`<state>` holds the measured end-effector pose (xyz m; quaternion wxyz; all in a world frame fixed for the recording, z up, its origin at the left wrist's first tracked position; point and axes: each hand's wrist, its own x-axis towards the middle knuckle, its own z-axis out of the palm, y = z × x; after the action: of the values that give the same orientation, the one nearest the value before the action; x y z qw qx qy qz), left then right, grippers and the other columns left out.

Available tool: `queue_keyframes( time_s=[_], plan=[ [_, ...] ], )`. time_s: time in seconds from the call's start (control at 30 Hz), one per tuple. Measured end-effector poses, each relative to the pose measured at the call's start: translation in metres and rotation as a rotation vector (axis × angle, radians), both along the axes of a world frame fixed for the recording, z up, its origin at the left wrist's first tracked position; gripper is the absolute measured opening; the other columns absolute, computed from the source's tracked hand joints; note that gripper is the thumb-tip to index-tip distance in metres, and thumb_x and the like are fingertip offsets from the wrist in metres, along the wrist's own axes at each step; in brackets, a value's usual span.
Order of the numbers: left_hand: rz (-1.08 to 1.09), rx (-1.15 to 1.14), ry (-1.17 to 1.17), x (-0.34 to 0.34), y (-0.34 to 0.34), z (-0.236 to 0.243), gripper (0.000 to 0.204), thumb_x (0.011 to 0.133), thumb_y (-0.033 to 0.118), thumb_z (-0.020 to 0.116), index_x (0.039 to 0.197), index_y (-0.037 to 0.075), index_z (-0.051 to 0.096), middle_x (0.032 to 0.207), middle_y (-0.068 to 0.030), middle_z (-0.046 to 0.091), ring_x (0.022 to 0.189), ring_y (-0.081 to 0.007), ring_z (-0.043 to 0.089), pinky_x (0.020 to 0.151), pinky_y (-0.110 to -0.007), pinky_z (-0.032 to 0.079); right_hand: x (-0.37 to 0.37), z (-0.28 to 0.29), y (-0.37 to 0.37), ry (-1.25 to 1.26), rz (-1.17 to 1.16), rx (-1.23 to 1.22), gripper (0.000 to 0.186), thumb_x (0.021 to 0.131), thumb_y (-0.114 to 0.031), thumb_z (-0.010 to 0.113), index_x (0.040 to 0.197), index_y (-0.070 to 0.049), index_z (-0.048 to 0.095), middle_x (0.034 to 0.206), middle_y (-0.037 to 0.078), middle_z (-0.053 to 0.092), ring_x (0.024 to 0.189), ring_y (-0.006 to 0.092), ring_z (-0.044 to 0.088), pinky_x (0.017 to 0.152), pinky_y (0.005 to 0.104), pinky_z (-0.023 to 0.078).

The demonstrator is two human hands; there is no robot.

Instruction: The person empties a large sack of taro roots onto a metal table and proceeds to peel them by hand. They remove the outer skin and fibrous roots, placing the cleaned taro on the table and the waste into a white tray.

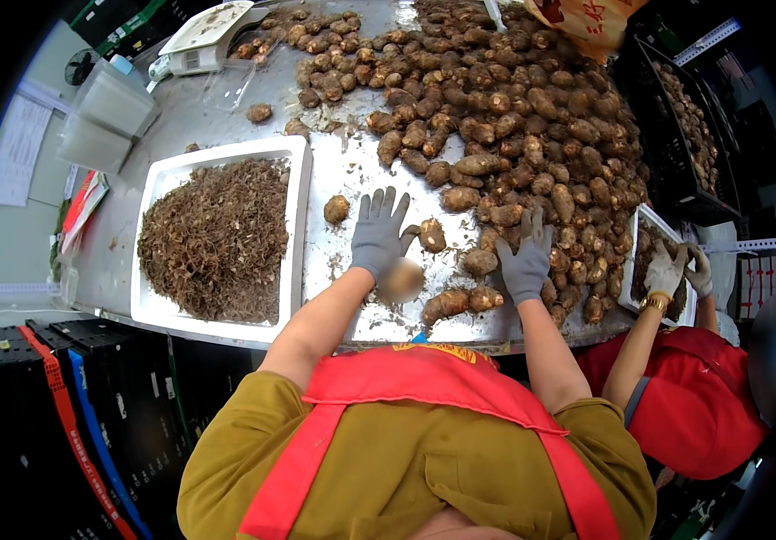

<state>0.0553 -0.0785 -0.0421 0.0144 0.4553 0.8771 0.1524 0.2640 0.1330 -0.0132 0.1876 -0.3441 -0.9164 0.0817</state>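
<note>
Head | white foam box (298, 225) | left hand (381, 232), grey-gloved, fingers spread, gripping nothing visible | stubby taro corm (432, 236) on counter (325, 247), just right of left thumb, contact unclear, nearer this hand, long axis roughly away from wearer | right hand (525, 259), fingers extended at edge of taro heap (577, 171), palm hidden

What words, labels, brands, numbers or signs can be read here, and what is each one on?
Bag: large red characters, partly in view; I won't copy the wording.
Apron: yellow print at the upper edge, too foreshortened to read.
Wall sheet: lines of print, too small to read.
Red strip: pale marks, too small to read.
</note>
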Motion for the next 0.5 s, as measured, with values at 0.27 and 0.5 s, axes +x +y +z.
queue_keyframes(
  time_s=[0.27, 0.5],
  plan=[
    [-0.003, -0.02, 0.017, -0.001, -0.002, 0.006, 0.067, 0.094, 0.045, 0.052, 0.149, 0.009, 0.037, 0.152, -0.0223, 0.037, 0.141, -0.0392, 0.032, 0.12, -0.051, 0.016, -0.001, 0.009, 0.002, -0.006, 0.01, -0.027, 0.07, 0.086, -0.028, 0.072, 0.147, -0.01, 0.043, 0.155, 0.012, 0.036, 0.137, 0.0414, 0.038, 0.108, 0.0458, 0.042],
    [0.001, 0.052, -0.041, -0.004, 0.001, 0.008, 0.065, 0.094, 0.042, 0.055, 0.146, 0.008, 0.041, 0.149, -0.0234, 0.039, 0.139, -0.0413, 0.034, 0.118, -0.053, 0.019, -0.156, 0.096, 0.023, 0.512, 0.293, -0.609, 0.026, 0.094, -0.017, 0.062, 0.113, -0.001, 0.07, 0.112, 0.013, 0.068, 0.103, 0.0224, 0.064, 0.09, 0.0329, 0.049]
  ],
)
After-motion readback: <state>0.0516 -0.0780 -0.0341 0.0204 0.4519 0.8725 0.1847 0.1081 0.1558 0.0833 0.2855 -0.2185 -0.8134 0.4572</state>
